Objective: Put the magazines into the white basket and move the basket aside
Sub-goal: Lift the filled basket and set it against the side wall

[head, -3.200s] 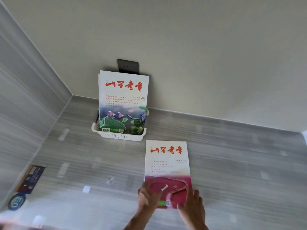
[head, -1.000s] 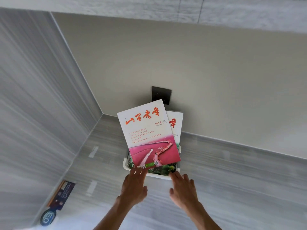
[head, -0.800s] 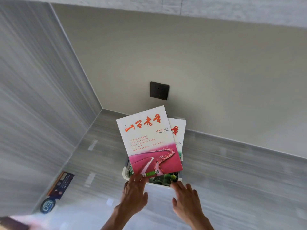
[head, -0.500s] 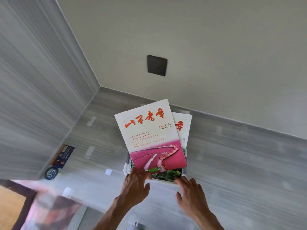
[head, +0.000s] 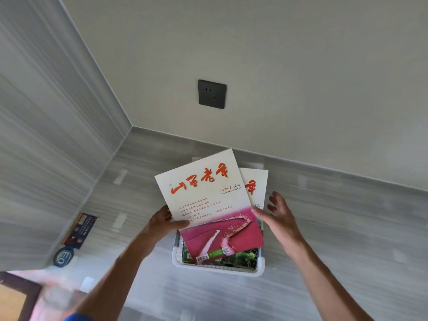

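A white basket [head: 217, 270] stands on the grey counter, away from the back wall. Two magazines stand tilted in it. The front magazine [head: 208, 205] has a white cover with red characters and a pink landscape. The rear magazine [head: 254, 188], with a green picture at its foot, shows behind it on the right. My left hand [head: 162, 222] grips the front magazine's left edge, thumb on the cover. My right hand [head: 278, 214] is at the magazines' right edge with fingers spread; its thumb touches the pink cover.
A dark wall socket [head: 212, 94] sits on the beige wall above the basket. A dark booklet [head: 80, 230] and a round blue badge [head: 63, 257] lie at the left, beside the grey side panel. Bare counter [head: 347, 239] lies to the right.
The pink magazine went from flat on the counter into the basket. In the last second both hands rose from the basket's front rim to the magazines' side edges. The basket now appears farther from the socket wall.
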